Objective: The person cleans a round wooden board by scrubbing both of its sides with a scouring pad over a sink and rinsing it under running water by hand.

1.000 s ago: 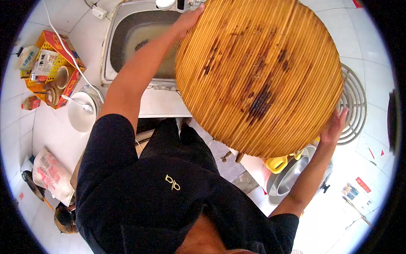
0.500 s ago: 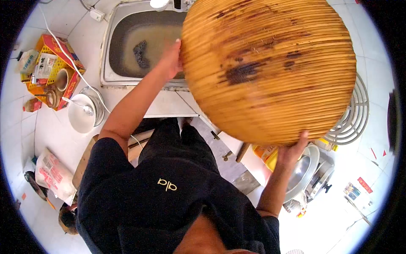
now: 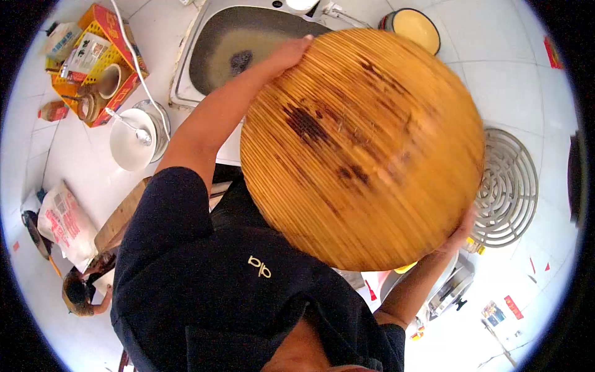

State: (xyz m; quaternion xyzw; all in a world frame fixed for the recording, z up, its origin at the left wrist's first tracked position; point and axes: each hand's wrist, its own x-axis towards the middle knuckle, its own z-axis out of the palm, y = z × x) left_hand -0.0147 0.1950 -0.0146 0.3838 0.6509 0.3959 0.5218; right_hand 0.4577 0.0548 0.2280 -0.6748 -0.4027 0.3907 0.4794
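Left hand and right hand hold round slatted board at opposite edges, fingers mostly hidden, can't tell if spread.

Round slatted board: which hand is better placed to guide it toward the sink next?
The left hand, probably: it holds the board on its sink side, while the right hand is at the opposite edge.
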